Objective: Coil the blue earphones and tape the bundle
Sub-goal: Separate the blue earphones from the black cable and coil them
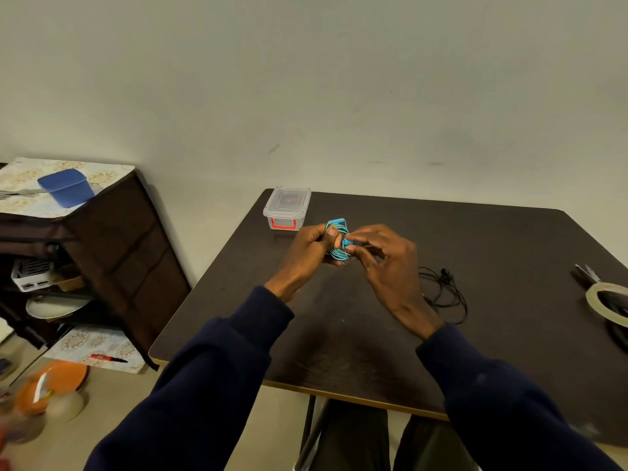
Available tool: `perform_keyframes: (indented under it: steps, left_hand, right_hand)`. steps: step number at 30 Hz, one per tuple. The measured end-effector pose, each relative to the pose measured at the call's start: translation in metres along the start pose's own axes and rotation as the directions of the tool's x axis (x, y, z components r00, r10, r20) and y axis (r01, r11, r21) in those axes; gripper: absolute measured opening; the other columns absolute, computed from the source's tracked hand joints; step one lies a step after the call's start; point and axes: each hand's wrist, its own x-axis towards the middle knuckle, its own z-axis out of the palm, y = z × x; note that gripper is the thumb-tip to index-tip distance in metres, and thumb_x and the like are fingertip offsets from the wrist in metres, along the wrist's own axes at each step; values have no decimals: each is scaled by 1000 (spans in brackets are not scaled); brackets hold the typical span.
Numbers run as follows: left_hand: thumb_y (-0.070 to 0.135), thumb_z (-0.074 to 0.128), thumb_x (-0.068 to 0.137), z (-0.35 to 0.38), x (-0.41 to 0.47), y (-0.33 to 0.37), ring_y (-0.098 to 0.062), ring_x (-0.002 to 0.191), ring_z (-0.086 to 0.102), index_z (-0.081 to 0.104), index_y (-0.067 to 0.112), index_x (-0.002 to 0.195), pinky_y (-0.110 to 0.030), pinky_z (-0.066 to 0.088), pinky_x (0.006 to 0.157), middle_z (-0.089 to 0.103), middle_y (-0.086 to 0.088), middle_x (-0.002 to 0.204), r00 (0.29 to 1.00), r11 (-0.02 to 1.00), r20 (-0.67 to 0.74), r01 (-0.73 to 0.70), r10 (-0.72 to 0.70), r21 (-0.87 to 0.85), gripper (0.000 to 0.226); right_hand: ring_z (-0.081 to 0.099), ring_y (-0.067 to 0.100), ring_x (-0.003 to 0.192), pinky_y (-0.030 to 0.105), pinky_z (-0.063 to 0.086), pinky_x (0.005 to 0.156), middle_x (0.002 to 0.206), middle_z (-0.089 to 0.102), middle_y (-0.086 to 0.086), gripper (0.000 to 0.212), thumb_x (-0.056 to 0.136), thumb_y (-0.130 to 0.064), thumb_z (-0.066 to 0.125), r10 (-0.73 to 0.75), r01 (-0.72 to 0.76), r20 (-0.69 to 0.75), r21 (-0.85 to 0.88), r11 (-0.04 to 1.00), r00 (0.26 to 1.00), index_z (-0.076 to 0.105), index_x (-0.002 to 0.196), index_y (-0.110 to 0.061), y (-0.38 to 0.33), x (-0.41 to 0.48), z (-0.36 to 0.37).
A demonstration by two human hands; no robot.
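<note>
Head | dark table (pixel 509 239), pale wall (pixel 306 79), brown cabinet (pixel 129 253) left | blue earphones (pixel 339 249) held

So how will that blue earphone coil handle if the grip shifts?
Probably floppy: the blue earphones are thin cable loops, shaped only by the left hand and right hand. Likely light. Nothing visibly binds them, so the loops may spring loose.

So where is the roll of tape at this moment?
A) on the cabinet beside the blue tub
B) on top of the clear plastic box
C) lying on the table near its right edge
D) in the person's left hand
C: the tape roll lies on the table at the right edge by the scissors, while the left hand and right hand hold the blue earphones.
</note>
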Motion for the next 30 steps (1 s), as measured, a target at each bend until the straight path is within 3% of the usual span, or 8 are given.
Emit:
perform_keyframes:
  steps: [5, 9, 13, 19, 23, 27, 30]
  left_hand:
    - [22, 45, 106, 0, 0, -1, -11, 84, 75, 68, 16, 99, -26, 62, 70, 73, -2, 100, 997, 990, 22, 72, -69, -123, 24]
    - [22, 48, 105, 1, -1, -4, -13, 88, 75, 68, 11, 93, -28, 62, 73, 78, 3, 91, 997, 978, 18, 77, -75, -196, 26]
    - [22, 48, 106, 3, -2, -7, -21, 98, 74, 67, 8, 88, -35, 62, 80, 75, -10, 105, 995, 952, 27, 100, -96, -290, 28]
    - [21, 49, 105, 4, 1, -7, -30, 103, 73, 66, 4, 94, -39, 63, 83, 71, -20, 115, 986, 936, -11, 152, -164, -318, 27]
    - [21, 49, 105, 7, 3, -7, -26, 99, 74, 67, 5, 95, -37, 64, 79, 72, -14, 110, 985, 940, -28, 154, -171, -306, 27]
    - [21, 46, 106, 6, 2, -8, -21, 96, 75, 65, 7, 89, -37, 63, 79, 72, -12, 99, 988, 941, -30, 138, -155, -309, 29]
    - [23, 46, 107, 9, 2, -6, -24, 99, 74, 65, 7, 88, -39, 63, 81, 71, -15, 101, 989, 950, -9, 136, -144, -281, 30]
  right_hand:
    - [67, 17, 89, 15, 55, 78, 100, 70, 14, 18, 85, 1, 75, 16, -17, -29, -35, 999, 999, 77, 103, -2, 3, -2, 2]
    - [66, 17, 85, 17, 56, 73, 98, 70, 12, 18, 85, -2, 77, 57, -58, -56, -32, 998, 997, 77, 103, -2, 1, -2, 4]
    - [68, 18, 84, 15, 57, 73, 99, 71, 13, 19, 84, -4, 78, 113, -113, -59, 2, 994, 992, 77, 103, -2, 1, 0, 5]
    - [72, 18, 88, 24, 61, 75, 101, 71, 13, 16, 86, -5, 77, 202, -189, -84, 143, 972, 976, 75, 101, -1, 6, -2, 4]
    - [74, 19, 88, 36, 63, 73, 102, 72, 12, 16, 89, -6, 74, 368, -331, -66, 313, 890, 928, 73, 103, 0, 9, -2, 2]
    - [75, 18, 86, 28, 62, 70, 101, 73, 14, 15, 89, -5, 73, 396, -345, -73, 368, 864, 915, 73, 102, 0, 10, -4, -4]
    - [72, 11, 84, 19, 58, 71, 100, 71, 14, 13, 87, -2, 75, 294, -256, -100, 283, 924, 951, 74, 100, 0, 8, -4, -7]
